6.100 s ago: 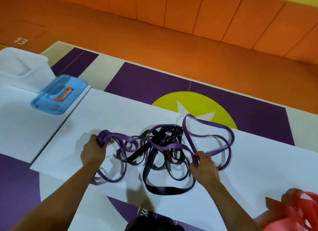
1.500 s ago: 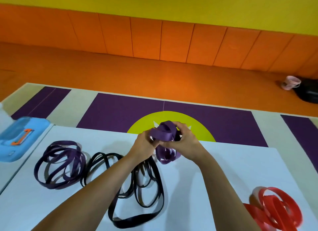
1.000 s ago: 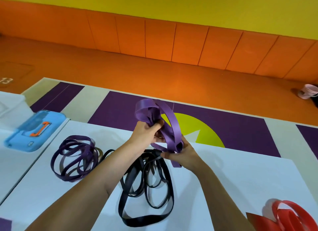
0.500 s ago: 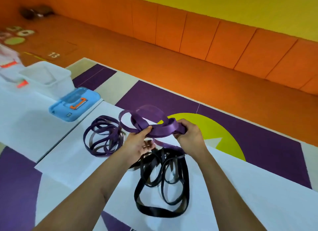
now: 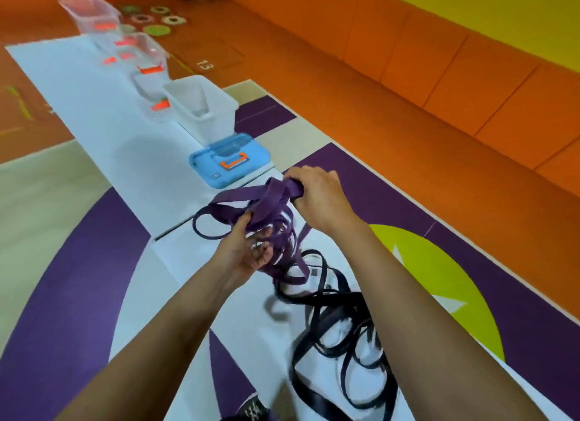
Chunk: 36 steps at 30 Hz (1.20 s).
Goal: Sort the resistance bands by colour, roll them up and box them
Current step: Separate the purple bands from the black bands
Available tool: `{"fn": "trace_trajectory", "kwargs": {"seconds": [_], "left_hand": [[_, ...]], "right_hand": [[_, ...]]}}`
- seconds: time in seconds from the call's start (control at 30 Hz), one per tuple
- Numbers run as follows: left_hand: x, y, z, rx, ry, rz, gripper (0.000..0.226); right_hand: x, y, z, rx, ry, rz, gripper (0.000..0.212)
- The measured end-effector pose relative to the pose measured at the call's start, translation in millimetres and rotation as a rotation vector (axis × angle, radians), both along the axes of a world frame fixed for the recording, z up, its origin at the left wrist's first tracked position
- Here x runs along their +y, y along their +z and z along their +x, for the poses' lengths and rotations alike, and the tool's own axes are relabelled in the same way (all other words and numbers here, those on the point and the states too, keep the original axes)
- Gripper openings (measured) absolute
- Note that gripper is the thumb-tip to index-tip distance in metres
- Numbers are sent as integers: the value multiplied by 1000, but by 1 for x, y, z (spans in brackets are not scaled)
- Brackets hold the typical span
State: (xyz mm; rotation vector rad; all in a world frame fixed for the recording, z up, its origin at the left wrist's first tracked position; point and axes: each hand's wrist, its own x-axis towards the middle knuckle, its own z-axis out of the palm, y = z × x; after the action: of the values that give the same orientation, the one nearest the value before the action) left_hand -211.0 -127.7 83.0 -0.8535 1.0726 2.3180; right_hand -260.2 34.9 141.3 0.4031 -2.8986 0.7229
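Observation:
A bunch of purple resistance bands (image 5: pixel 266 201) hangs between my two hands above the white table (image 5: pixel 131 157). My right hand (image 5: pixel 317 194) grips the top fold of the bunch. My left hand (image 5: pixel 248 248) sits lower, palm up, its fingers curled round several purple loops. A tangle of black bands (image 5: pixel 339 326) lies on the table beneath my right forearm. An open white box (image 5: pixel 201 106) stands further along the table, with its blue lid (image 5: pixel 229 163) lying in front of it.
Clear plastic boxes with orange clasps (image 5: pixel 147 59) line the far end of the table. Coloured discs (image 5: pixel 157 19) lie on the orange floor beyond. Purple, yellow and beige mats (image 5: pixel 439 263) surround the table.
The view has swung left and down toward the boxes. Both hands carried the purple band over to the other purple bands at the left, and my left hand has dropped under the loops.

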Motion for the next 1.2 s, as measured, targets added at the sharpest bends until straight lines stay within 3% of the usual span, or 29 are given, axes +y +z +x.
{"fn": "trace_trajectory", "kwargs": {"seconds": [0.1, 0.2, 0.3, 0.43, 0.53, 0.67, 0.8, 1.0, 1.1, 1.2], "left_hand": [[-23, -1, -8, -8, -57, 72, 58], [-43, -6, -3, 0, -123, 7, 67], [-54, -13, 6, 61, -157, -262, 47], [-72, -32, 10, 205, 25, -709, 16], [-87, -46, 6, 330, 69, -1029, 27], [-92, -69, 0, 586, -154, -1302, 64], [-75, -104, 9, 700, -489, -1414, 72], [-61, -146, 9, 586, -752, -1513, 71], [-60, -153, 4, 553, -835, -1546, 70], [-55, -153, 3, 572, -873, -1536, 66]], "right_hand": [[-28, 8, -28, 9, 44, 44, 26], [-49, 10, -49, -13, 45, 42, 29], [-66, 14, -63, 1, 67, 38, 29], [-80, 20, -76, 32, 104, 58, 29], [-80, 6, -83, 15, 103, 85, 27], [-73, -46, -83, -125, 81, 198, 25], [-71, -100, -84, -212, 179, 396, 29], [-65, -136, -91, -271, 273, 528, 44], [-49, -146, -83, -256, 202, 418, 53], [-22, -155, -59, -233, 45, 263, 48]]}}
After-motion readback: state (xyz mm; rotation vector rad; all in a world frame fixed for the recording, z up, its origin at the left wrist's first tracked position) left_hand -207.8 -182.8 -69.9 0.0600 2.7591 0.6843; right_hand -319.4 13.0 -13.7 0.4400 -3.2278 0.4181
